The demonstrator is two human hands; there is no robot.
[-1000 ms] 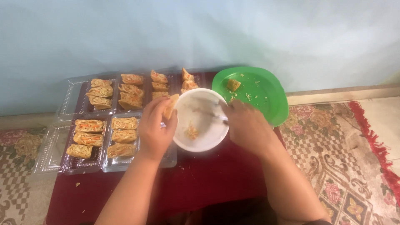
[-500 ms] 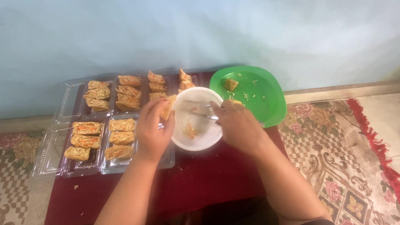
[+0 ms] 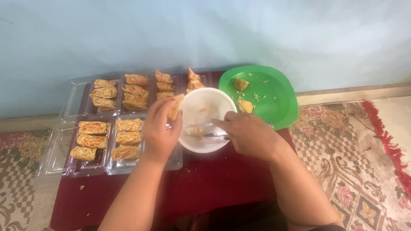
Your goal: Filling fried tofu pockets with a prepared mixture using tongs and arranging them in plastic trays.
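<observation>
over the white bowl (image 3: 209, 112), the left hand (image 3: 159, 130) holds a folded wrap (image 3: 176, 106) tight, and the right hand (image 3: 248, 134) pinches a spoon (image 3: 201, 129) inside.

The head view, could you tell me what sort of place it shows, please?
Probably a room in a home, used for packing snacks at floor level. A low table with a dark red cloth stands against a pale blue wall, a patterned carpet covers the floor, and clear plastic trays hold filled rolls.
</observation>
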